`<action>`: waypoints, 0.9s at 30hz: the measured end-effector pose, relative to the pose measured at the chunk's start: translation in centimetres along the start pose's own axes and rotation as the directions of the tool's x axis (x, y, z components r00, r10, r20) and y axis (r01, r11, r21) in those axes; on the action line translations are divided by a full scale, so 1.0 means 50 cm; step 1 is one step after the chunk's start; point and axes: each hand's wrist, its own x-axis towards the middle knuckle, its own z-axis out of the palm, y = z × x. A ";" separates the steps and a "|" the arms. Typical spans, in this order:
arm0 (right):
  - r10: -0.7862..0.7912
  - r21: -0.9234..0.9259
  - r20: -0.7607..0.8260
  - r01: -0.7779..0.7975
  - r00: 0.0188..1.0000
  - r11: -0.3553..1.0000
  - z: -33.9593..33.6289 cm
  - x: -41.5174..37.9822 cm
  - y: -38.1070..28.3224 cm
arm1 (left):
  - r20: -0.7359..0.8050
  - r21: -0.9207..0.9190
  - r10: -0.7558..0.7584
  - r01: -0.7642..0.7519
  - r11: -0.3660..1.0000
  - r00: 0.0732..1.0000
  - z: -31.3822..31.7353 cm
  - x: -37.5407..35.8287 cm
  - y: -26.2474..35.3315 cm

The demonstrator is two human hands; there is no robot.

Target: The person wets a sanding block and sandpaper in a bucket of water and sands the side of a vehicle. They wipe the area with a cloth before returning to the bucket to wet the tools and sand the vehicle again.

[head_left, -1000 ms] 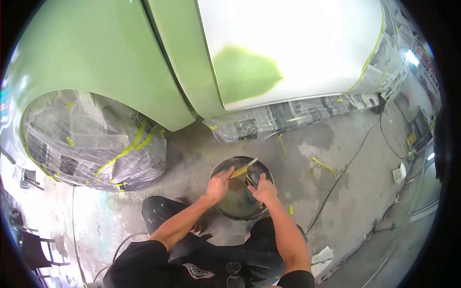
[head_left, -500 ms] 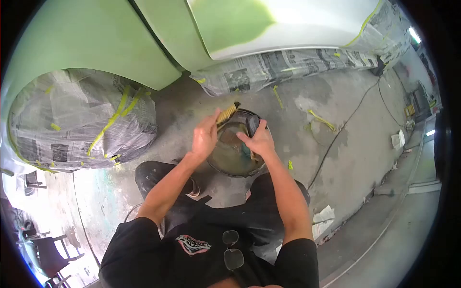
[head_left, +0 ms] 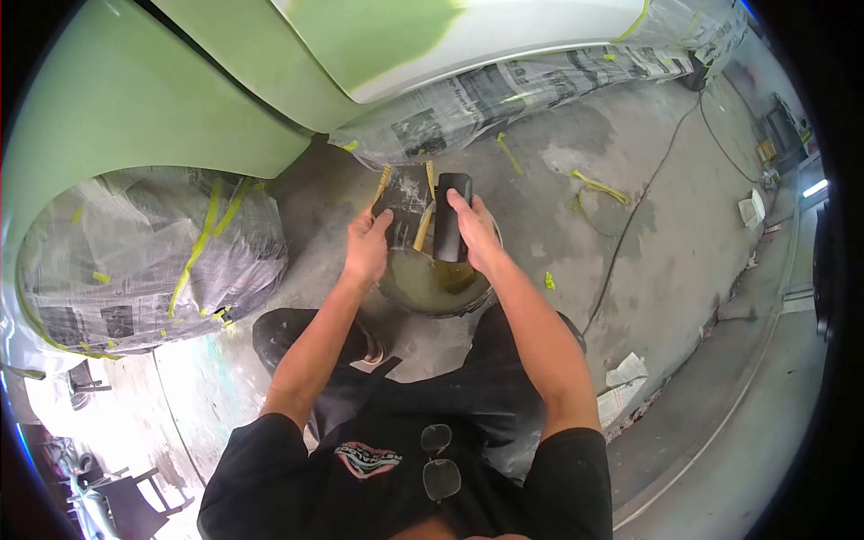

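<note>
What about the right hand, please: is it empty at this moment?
No, the right hand grips a black block, with its thumb lying over the block's face.

Forearms (head_left: 310,355) forward, left hand (head_left: 367,245) and right hand (head_left: 479,232) near each other, both in thumb-on-top grips

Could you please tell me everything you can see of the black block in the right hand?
The black block is oblong, with rounded corners and a smooth-looking face that could be rubber or plastic. Its long side runs up and down in the picture, over the round basin. The right hand grips it from its right side, thumb on its face. A dark, yellow-edged sheet is just to its left; whether they touch is unclear.
</note>
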 end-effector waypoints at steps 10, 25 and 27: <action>-0.437 -0.181 0.201 0.472 0.877 0.863 0.082 -0.064 -0.025 | -0.110 0.569 0.355 -0.234 0.788 0.928 0.022 -0.016 -0.023; -0.649 -0.391 0.120 0.637 0.751 0.665 0.209 -0.107 -0.072 | 0.263 -0.418 -0.021 0.134 0.898 0.965 -0.012 -0.050 0.084; -0.613 -0.324 0.124 0.615 0.781 0.719 0.229 -0.117 -0.075 | 0.229 -0.377 -0.023 0.110 0.920 0.973 -0.025 -0.034 0.096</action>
